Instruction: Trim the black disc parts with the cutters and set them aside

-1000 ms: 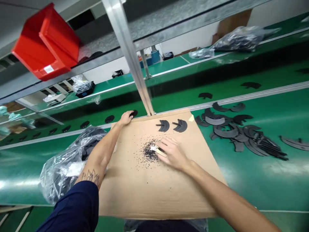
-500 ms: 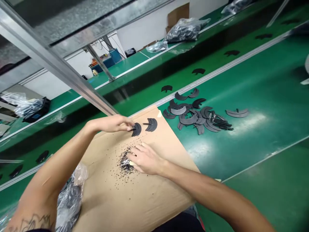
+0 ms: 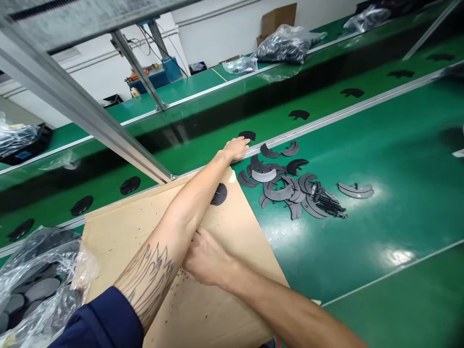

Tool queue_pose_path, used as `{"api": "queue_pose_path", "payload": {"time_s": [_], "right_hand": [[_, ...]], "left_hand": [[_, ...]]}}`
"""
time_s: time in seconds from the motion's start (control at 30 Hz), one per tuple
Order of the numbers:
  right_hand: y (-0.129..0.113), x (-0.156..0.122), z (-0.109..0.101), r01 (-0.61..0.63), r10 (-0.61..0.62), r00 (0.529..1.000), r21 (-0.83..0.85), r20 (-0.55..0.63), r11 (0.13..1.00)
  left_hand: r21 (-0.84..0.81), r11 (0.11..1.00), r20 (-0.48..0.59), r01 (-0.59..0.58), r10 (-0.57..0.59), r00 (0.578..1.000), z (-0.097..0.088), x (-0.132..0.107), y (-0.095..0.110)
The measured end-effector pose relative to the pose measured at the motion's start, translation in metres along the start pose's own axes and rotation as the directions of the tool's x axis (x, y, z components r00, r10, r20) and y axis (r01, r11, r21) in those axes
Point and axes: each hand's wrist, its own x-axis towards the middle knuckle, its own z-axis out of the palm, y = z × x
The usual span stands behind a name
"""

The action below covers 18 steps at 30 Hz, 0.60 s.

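A clear plastic bag of dark parts point(image 3: 36, 290) slumps by the near left of the green conveyor belt point(image 3: 362, 270). Along the far belt's back edge sits another bulging bag point(image 3: 286, 44), a cardboard box point(image 3: 277, 21) behind it.

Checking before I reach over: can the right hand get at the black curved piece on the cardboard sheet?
Probably not directly: the left forearm crosses between the right hand and the black curved piece on the cardboard sheet, so it seems to block the straight path.
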Motion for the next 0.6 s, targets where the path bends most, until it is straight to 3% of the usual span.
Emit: {"api": "queue_pose_path", "payload": {"time_s": [0.13,0.27,0.33,0.43,0.53,0.6], "right_hand": [[-0.002,-0.001,-0.005,-0.022,0.022,1.000,-0.029,-0.010,0.999],[-0.004,-0.002,-0.012,-0.054,0.049,0.996,-0.059,-0.076,0.997],[-0.003,-0.002,-0.014,-0.052,0.047,0.989,-0.035,-0.137,0.998],[0.000,0.002,-0.013,-0.094,0.109,0.960,0.070,-0.258,0.993],[0.005,0.009,-0.008,-0.165,0.280,0.893,0.323,-0.353,0.932],[0.007,0.014,-0.006,-0.191,0.441,0.822,0.555,-0.361,0.810]], "left_hand": [[0.004,0.998,-0.107,0.066,-0.065,0.992,-0.011,-0.015,-0.008],[0.008,0.997,-0.269,0.071,-0.066,0.961,-0.054,-0.064,-0.029],[-0.057,0.997,-0.372,0.042,-0.061,0.926,-0.079,-0.100,-0.042],[-0.293,0.956,-0.482,-0.028,-0.122,0.868,-0.105,-0.167,-0.060],[-0.594,0.804,-0.433,-0.027,-0.291,0.853,-0.113,-0.239,-0.068],[-0.745,0.667,-0.343,-0.006,-0.375,0.861,-0.106,-0.282,-0.066]]}}
